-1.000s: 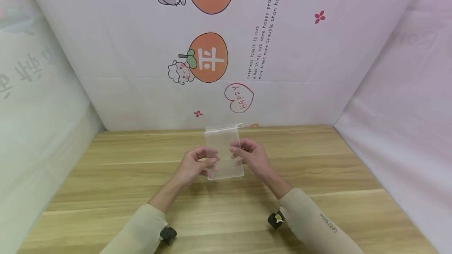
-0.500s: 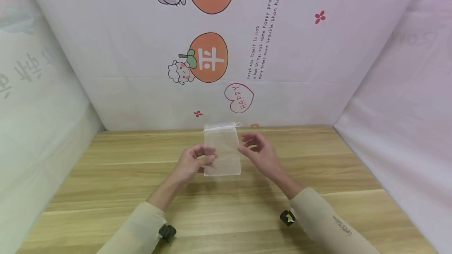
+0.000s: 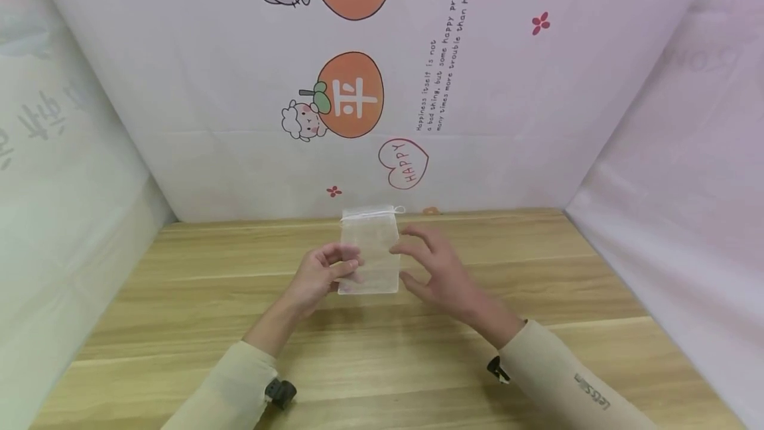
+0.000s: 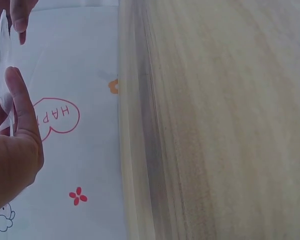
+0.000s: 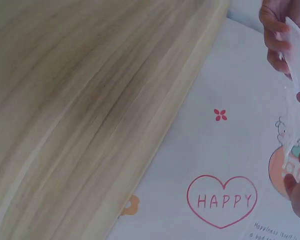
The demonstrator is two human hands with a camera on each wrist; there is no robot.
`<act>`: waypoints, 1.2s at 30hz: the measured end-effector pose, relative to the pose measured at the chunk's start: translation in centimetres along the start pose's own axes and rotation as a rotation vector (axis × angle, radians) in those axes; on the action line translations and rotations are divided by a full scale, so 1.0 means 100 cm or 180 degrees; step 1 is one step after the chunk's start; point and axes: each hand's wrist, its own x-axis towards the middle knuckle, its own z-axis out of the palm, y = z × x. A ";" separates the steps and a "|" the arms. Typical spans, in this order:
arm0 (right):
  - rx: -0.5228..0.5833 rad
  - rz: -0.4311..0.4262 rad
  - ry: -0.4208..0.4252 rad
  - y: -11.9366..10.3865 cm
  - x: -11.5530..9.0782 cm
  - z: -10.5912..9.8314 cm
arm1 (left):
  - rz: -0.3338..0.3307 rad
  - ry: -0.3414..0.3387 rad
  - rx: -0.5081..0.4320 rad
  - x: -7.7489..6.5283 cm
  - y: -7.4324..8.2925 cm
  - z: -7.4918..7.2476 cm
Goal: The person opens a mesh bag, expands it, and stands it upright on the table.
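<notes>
A: How do the fingers (image 3: 346,269) of the left hand (image 3: 316,279) stand?

B: Thumb and fingers pinch a sheer, pale bag (image 3: 379,264) near its left edge, at about eight o'clock from its middle

A: And the right hand (image 3: 446,279)?

B: Spread and bent, between three and four o'clock from the bag, fingertips at its right edge; I cannot tell whether they touch it

A: Where is the bag itself?

B: Between the two hands, raised over the bench (image 3: 358,363), its drawstring (image 3: 368,215) across twelve o'clock and a small loop (image 3: 399,210) sticking out past one

A: Further out?

B: Pale sleeves, the left sleeve (image 3: 229,383) near eight and the right sleeve (image 3: 567,377) near four, each with a black wrist device (image 3: 280,391) beside it. At twelve, past the bench, stands a printed backdrop (image 3: 477,171) with a red "HAPPY" heart (image 3: 404,163) near one o'clock from the bag
</notes>
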 end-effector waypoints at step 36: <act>-0.0109 -0.0666 0.0233 -0.001 0.007 0.002 | 0.0605 0.0327 0.0872 -0.011 0.006 -0.015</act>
